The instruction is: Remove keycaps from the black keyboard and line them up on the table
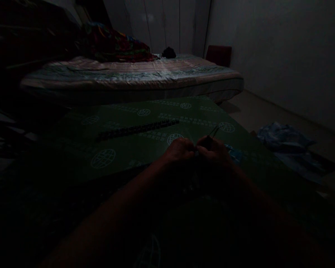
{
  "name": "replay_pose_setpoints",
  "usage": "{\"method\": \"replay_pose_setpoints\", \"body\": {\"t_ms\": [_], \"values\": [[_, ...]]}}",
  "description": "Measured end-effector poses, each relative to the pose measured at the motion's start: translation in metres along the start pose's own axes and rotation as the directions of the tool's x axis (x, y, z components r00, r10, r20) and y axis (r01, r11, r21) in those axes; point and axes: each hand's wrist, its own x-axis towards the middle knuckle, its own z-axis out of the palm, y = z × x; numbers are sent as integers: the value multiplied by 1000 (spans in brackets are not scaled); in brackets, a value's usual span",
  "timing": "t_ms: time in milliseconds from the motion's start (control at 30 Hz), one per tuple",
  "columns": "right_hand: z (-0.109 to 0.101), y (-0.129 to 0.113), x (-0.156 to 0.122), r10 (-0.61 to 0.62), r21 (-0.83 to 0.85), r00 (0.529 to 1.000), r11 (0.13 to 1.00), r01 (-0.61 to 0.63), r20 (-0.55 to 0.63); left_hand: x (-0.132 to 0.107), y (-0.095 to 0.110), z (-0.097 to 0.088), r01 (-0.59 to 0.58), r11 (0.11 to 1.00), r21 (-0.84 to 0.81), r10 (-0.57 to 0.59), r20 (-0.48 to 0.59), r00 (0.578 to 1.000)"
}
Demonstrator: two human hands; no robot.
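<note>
The room is very dark. My left hand [179,149] and my right hand [213,150] meet fingertip to fingertip over a green sheet [123,143] printed with globe marks. Both are closed in a pinch. A thin dark tool [213,131], like tweezers or a needle, sticks up and away from my right hand. What my left fingers pinch is too small and dim to name. A long dark beaded strip [136,129] lies on the green sheet beyond my hands, apart from them.
A low mattress [134,80] with a striped cover lies behind the green sheet, with a heap of colourful cloth [115,44] on it. A blue bundle [284,138] lies on the floor at the right. A wall runs along the right.
</note>
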Motion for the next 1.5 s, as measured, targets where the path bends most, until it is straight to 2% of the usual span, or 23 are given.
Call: {"method": "replay_pose_setpoints", "body": {"t_ms": [167, 300, 400, 567, 700, 800, 967, 1167, 1333, 1500], "values": [[-1, -6, 0, 44, 100, 999, 994, -41, -31, 2, 1, 2, -16, 997, 72, 21, -72, 997], [-11, -8, -1, 37, 239, 997, 970, -51, 62, -1, 5, -3, 7, 997, 78, -3, -56, 998], [-19, -8, -2, 25, 320, 993, 946, -62, 116, -5, 4, -7, 16, 1000, -24, -16, -6, 1000], [-25, -11, -2, -24, 260, 990, 966, -13, 139, -6, -2, -8, 60, 963, -261, -38, 89, 995], [-26, -13, -3, -39, 231, 990, 973, 7, 133, -4, -4, -7, 52, 903, -427, -11, 99, 995], [-26, -12, -3, -37, 237, 991, 971, 5, 130, -4, -3, -8, 52, 878, -476, -1, 108, 994], [-25, -11, -2, -45, 225, 992, 974, 17, 117, -6, 0, -9, 74, 901, -427, -17, 137, 990], [-25, -13, -1, -81, 218, 988, 975, 51, 131, -6, -2, -9, 38, 913, -406, 33, 166, 986], [-25, -8, -1, -116, 192, 979, 978, 83, 167, -2, -5, -6, -10, 943, -333, 50, 111, 993], [-25, -2, 1, -150, 136, 967, 983, 124, 207, 3, -6, 0, -5, 967, -256, 28, 86, 996]]}}
